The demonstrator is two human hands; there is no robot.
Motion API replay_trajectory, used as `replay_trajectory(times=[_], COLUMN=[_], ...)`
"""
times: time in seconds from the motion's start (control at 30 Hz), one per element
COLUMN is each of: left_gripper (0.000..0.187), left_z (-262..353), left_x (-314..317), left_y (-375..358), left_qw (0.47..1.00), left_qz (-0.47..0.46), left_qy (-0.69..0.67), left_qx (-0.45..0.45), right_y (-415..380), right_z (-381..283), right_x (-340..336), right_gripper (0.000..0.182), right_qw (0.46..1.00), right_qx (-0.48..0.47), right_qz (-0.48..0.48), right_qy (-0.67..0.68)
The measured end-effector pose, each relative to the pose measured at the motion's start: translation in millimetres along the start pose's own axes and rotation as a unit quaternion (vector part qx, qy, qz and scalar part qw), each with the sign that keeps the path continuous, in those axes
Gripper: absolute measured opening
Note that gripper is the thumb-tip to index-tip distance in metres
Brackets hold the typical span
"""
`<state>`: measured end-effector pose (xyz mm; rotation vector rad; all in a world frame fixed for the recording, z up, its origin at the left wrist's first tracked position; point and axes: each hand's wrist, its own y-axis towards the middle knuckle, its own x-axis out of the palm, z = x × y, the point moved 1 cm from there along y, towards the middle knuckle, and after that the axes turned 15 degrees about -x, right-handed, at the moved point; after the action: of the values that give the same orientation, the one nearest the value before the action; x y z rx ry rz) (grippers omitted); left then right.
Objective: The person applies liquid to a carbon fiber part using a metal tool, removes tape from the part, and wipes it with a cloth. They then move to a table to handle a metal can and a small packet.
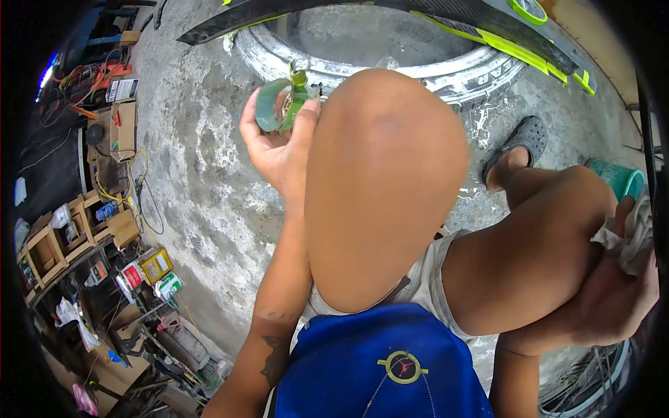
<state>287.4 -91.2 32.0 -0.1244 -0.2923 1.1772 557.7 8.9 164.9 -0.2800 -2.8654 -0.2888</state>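
My left hand [279,155] is closed around a roll of green masking tape [266,110], with a crumpled loose strip of tape standing at its side. It is beside my raised knee, above the concrete floor. At the far right, my right hand [613,296] grips a whitish rag [637,240], close to my other leg. Ahead of me a long black panel [334,12], edged with bright lime tape [516,56], lies across a tyre [460,80] smeared with white. My knee hides part of the tyre.
A teal bucket [617,177] stands at the right, beyond my leg. Another tape roll [529,10] lies at the top right. Along the left are a wooden rack [63,237], a yellow can [156,265] and a yellow cord [111,196] on the floor.
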Motion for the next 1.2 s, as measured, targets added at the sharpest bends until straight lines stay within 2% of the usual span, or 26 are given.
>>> replay_trajectory(times=[0.1,0.17,0.2,0.27,0.4,0.47,0.5,0.57,0.67,0.87,1.0,1.07,1.1,1.13,1.2], left_gripper=[0.058,0.058,0.058,0.058,0.057,0.057,0.057,0.057,0.059,0.061,0.06,0.06,0.06,0.061,0.062], left_z=[2,2,2,3,4,5,5,6,7,3,6,14,17,19,18], left_x=[-1,-2,-2,-2,0,1,0,-1,-1,-5,-8,-9,-8,-6,0], left_y=[3,3,3,3,1,0,1,1,0,7,25,40,50,59,75], left_qw=[1.0,1.0,1.0,1.0,1.0,1.0,1.0,1.0,1.0,0.999,1.0,0.998,0.993,0.983,0.981], left_qz=[0.006,0.002,0.005,0.006,0.006,0.006,0.003,0.002,-0.006,-0.01,-0.023,-0.039,-0.088,-0.136,-0.145], left_qy=[0.014,0.01,0.017,0.022,0.018,0.019,0.022,0.024,0.0,-0.024,0.021,0.044,0.08,0.116,0.129], left_qx=[0.001,-0.003,-0.003,-0.003,-0.012,-0.009,-0.007,-0.001,-0.017,-0.019,-0.006,0.008,0.018,0.027,0.003], right_y=[-5,-12,-6,10,5,14,17,19,14,5,1,17,26,39,75], right_z=[1,12,9,2,0,-3,-2,0,-2,2,-1,-8,-7,-4,10], right_x=[12,23,14,-1,-1,-14,-20,-20,-11,6,33,35,33,33,48], right_gripper=[0.045,0.046,0.046,0.051,0.058,0.047,0.047,0.046,0.045,0.046,0.044,0.042,0.042,0.042,0.04], right_qw=[1.0,0.985,0.985,0.975,0.975,0.984,0.984,0.97,0.97,0.983,0.987,0.959,0.898,0.899,0.845], right_qx=[0.008,-0.08,-0.084,-0.08,-0.105,-0.033,-0.034,-0.062,-0.098,-0.088,-0.113,-0.126,-0.195,-0.195,-0.122], right_qz=[0.005,0.075,0.076,-0.144,-0.114,-0.166,-0.166,-0.23,-0.197,-0.125,-0.079,-0.199,-0.257,-0.26,-0.388], right_qy=[-0.01,-0.132,-0.131,-0.147,-0.156,-0.051,-0.051,-0.057,-0.101,-0.105,-0.077,-0.16,-0.299,-0.294,-0.349])
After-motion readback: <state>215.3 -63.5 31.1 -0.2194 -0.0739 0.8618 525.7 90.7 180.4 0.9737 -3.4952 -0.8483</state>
